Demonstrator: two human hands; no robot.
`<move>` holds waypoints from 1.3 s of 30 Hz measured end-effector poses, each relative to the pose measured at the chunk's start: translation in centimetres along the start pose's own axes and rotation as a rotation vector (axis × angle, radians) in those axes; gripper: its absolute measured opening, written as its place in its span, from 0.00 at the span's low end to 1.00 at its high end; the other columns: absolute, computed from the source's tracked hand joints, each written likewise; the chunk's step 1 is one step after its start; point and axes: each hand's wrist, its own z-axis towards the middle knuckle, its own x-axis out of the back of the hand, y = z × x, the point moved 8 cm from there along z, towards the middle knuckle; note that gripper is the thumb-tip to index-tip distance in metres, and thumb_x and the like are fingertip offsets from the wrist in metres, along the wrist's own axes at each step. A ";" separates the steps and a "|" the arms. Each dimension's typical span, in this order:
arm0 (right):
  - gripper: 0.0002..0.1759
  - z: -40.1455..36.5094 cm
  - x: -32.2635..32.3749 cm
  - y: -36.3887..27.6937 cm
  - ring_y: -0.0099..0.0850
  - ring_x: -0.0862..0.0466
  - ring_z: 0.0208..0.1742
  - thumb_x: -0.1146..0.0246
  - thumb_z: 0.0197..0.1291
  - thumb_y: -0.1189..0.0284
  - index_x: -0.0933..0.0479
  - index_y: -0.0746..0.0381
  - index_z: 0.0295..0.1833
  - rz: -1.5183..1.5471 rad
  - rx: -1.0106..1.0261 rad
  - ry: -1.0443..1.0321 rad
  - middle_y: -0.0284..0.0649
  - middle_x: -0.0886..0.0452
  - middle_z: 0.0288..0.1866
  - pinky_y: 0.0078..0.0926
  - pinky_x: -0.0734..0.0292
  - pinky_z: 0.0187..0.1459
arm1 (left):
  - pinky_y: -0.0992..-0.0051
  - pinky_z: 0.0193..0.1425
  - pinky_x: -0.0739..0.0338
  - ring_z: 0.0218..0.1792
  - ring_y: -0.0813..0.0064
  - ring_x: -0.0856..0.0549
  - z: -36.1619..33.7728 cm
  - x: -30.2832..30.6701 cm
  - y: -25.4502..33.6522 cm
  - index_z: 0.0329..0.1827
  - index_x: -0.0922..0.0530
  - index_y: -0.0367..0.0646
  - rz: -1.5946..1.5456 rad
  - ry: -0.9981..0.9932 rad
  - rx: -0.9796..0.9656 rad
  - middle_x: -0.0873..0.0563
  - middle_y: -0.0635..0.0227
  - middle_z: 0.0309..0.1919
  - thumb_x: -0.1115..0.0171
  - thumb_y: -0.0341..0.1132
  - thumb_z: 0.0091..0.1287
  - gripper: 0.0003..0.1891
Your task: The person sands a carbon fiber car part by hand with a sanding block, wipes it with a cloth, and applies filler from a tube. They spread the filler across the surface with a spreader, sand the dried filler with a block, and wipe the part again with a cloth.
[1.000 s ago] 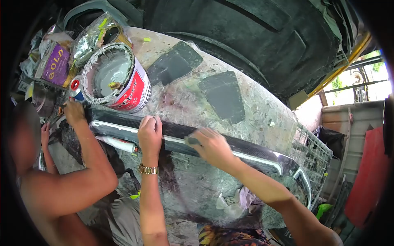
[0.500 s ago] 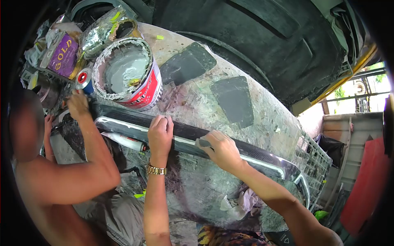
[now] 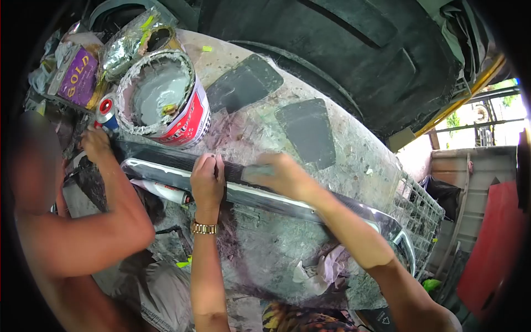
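A long, dark car trim piece [image 3: 276,202] with a woven carbon-like surface and a whitish strip along its front lies across the worktable. Wrapped over its upper edge, left of its middle, are the closed fingers of my left hand [image 3: 207,181], with a gold watch on that wrist. My right hand [image 3: 285,178], smeared by motion, presses a flat grey piece of sandpaper [image 3: 258,175] along the trim's upper edge. A white tube [image 3: 160,191] lies below the trim, left of my left hand.
On the worktable [image 3: 260,133] stand a large tub [image 3: 185,122] of grey paste, a can [image 3: 106,110] and a purple box [image 3: 78,80]. A person [image 3: 83,238] works at the left. A crumpled cloth [image 3: 326,271] lies near the front; a dark car panel [image 3: 310,61] stands behind.
My right hand has moved up and left with the sandpaper, from the whitish strip onto the trim's dark upper edge. My left hand keeps its hold; the whole view has shifted slightly.
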 end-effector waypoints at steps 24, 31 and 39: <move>0.15 -32.3 28.8 9.5 0.22 0.18 0.45 0.28 0.62 0.71 0.14 0.65 0.53 0.096 -0.180 0.481 0.34 0.12 0.43 0.25 0.24 0.52 | 0.51 0.89 0.54 0.86 0.52 0.45 -21.0 -13.2 35.7 0.80 0.32 0.42 -0.254 -0.782 -0.550 0.38 0.56 0.84 0.40 0.54 0.76 0.36; 0.18 -41.1 30.8 13.9 0.30 0.14 0.47 0.27 0.63 0.70 0.17 0.66 0.56 0.015 -0.235 0.422 0.46 0.10 0.48 0.32 0.20 0.55 | 0.49 0.88 0.54 0.85 0.42 0.48 -12.3 -7.3 15.4 0.85 0.48 0.32 0.458 -0.388 -0.101 0.46 0.46 0.86 0.46 0.43 0.81 0.38; 0.20 -47.8 32.0 16.6 0.26 0.15 0.52 0.26 0.64 0.73 0.19 0.69 0.59 0.187 -0.192 0.533 0.45 0.11 0.52 0.30 0.19 0.59 | 0.49 0.88 0.60 0.86 0.41 0.54 -23.6 -16.9 34.6 0.86 0.53 0.32 0.232 -0.609 -0.349 0.54 0.44 0.87 0.49 0.51 0.80 0.42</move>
